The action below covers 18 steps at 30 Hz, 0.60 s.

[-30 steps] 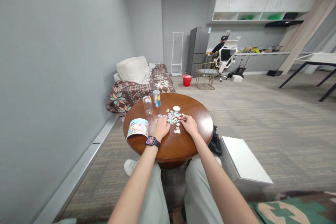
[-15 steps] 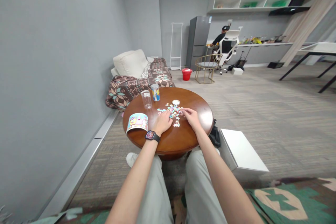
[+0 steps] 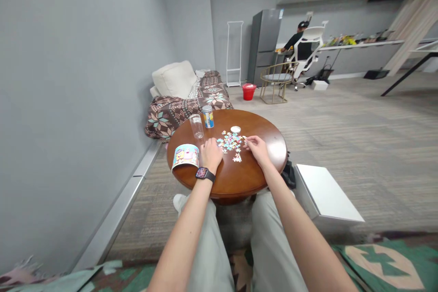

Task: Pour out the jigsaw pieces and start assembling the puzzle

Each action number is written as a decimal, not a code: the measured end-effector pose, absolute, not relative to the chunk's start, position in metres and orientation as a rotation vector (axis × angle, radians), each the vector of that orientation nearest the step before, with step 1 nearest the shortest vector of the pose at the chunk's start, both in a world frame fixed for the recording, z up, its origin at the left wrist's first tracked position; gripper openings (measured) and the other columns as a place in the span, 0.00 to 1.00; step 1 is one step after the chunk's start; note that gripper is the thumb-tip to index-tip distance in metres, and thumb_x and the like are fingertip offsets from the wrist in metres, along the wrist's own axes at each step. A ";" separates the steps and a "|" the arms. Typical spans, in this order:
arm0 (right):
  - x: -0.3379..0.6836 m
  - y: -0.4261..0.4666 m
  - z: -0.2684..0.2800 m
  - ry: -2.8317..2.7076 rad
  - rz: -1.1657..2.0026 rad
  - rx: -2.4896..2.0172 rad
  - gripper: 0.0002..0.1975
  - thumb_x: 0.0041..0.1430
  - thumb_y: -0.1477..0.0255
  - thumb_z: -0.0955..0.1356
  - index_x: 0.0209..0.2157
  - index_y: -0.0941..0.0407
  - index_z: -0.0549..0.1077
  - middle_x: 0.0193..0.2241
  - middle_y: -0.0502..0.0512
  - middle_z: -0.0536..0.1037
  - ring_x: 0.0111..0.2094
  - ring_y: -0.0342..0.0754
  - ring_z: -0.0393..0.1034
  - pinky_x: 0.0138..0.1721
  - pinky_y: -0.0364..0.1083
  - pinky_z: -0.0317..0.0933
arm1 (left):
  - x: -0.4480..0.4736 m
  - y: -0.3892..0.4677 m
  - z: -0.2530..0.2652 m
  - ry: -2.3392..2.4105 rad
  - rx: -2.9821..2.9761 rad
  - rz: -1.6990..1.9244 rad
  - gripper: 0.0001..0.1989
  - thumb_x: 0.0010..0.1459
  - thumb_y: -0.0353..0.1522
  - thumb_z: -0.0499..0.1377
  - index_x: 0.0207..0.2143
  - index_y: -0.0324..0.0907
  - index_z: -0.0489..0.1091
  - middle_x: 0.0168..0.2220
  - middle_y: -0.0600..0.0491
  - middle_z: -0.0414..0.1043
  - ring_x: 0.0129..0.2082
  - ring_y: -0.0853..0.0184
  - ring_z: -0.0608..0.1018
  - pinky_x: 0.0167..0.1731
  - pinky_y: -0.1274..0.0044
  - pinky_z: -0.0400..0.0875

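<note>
Loose jigsaw puzzle pieces lie in a pile on the round brown table. My right hand is at the pile's right edge, its thumb and fingertips pinched on a small puzzle piece. To the left of the pile, my left hand, with a watch on the wrist, rests on the table with its fingers pointing forward; its fingertips are partly hidden. A small cluster of pieces lies between the hands, nearer to me. Left of my left hand is a curved cartoon picture sheet.
A clear glass and a yellow-blue can stand at the table's back left. Behind the pile lies a white round lid. A white box is on the floor at right. Farther back, a person sits by a counter.
My left hand has drawn left, away from the pile, toward the picture sheet. My right hand stays pinched at the pile's right edge. The view has shifted slightly.
</note>
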State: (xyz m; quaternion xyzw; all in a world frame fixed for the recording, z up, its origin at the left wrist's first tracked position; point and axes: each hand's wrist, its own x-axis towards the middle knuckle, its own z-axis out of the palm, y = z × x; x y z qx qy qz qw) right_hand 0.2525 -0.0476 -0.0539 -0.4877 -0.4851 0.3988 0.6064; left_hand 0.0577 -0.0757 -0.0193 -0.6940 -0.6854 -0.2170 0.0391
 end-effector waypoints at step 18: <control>0.253 -0.048 -0.051 -1.136 0.852 -1.218 0.10 0.47 0.65 0.66 0.31 0.55 0.72 0.29 0.52 0.76 0.29 0.45 0.68 0.33 0.45 0.64 | 0.037 -0.063 -0.030 -2.281 -2.135 -0.918 0.18 0.63 0.23 0.51 0.50 0.41 0.74 0.48 0.44 0.80 0.50 0.58 0.80 0.52 0.72 0.69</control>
